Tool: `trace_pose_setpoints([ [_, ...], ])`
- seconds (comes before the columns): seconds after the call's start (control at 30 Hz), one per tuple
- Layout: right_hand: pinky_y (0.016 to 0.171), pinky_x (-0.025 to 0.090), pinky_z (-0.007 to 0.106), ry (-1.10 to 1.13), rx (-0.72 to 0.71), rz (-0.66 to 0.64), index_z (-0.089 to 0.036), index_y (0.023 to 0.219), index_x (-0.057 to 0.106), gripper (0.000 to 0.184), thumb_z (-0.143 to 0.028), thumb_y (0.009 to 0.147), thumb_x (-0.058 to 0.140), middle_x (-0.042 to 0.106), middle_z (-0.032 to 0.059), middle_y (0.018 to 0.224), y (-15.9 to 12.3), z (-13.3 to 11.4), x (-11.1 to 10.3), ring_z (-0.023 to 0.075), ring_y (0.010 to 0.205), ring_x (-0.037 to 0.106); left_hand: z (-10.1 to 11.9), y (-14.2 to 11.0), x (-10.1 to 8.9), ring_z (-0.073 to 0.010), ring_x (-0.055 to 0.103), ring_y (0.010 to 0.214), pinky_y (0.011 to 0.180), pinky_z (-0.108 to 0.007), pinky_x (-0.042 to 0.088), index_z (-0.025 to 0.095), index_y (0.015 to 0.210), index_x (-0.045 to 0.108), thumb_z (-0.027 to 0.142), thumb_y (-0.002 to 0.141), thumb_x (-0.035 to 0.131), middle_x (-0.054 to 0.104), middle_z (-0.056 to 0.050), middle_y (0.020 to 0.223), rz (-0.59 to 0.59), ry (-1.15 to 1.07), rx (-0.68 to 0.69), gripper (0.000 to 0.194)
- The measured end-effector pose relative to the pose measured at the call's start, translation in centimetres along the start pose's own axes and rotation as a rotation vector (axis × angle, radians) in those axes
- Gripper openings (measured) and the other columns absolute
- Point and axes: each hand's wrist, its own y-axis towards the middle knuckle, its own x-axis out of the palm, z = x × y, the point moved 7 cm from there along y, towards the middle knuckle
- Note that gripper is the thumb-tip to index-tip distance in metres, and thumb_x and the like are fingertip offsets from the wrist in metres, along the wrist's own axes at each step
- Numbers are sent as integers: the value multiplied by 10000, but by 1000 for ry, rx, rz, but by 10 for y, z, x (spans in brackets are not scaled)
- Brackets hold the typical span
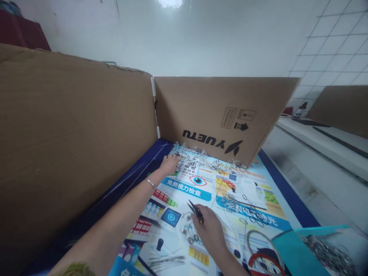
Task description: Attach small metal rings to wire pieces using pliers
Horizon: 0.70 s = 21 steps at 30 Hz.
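My left hand (169, 165) reaches far forward to a heap of small clear beads and bits (195, 151) that lies along the foot of the cardboard wall; its fingers curl down onto the heap, and what they grip is hidden. A thin bangle sits on that wrist. My right hand (208, 226) rests near me on the printed poster mat (201, 191), closed round small black pliers (194, 210) whose tips point up and left. A small cluster of clear beads (188, 232) lies just left of that hand.
Tall cardboard sheets (71, 134) stand at the left and the back (218, 115). Loose wire rings and metal bits (247, 211) are scattered on the mat at right. A teal tray (290, 245) with metal parts sits at lower right. A white ledge runs along the right.
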Motion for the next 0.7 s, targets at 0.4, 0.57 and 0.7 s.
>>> trace_pose_setpoints([
  [0.4, 843, 395, 351, 51, -79, 177, -193, 1019, 596, 290, -346, 820, 449, 611, 80, 992, 9, 3, -32, 212, 945, 532, 29, -72, -23, -167, 563, 862, 738, -257, 438, 162, 1053, 505, 341, 714, 605, 597, -45, 1011, 14, -501, -10, 396],
  [0.57, 596, 485, 249, 379, -4, 240, -210, 1210, 439, 523, -361, 725, 560, 538, 87, 1093, 14, -22, -69, 162, 816, 565, 69, -104, -35, -205, 509, 978, 833, -310, 405, 193, 992, 529, 238, 687, 616, 578, -41, 1020, 25, -380, 121, 321],
  [0.7, 561, 464, 210, 293, -179, 133, -274, 1182, 472, 489, -233, 699, 539, 464, 48, 1171, 20, -59, -73, 102, 727, 551, 90, -114, -42, -212, 472, 1033, 890, -330, 379, 198, 1020, 510, 159, 675, 587, 555, -51, 1059, 15, -301, 202, 356],
])
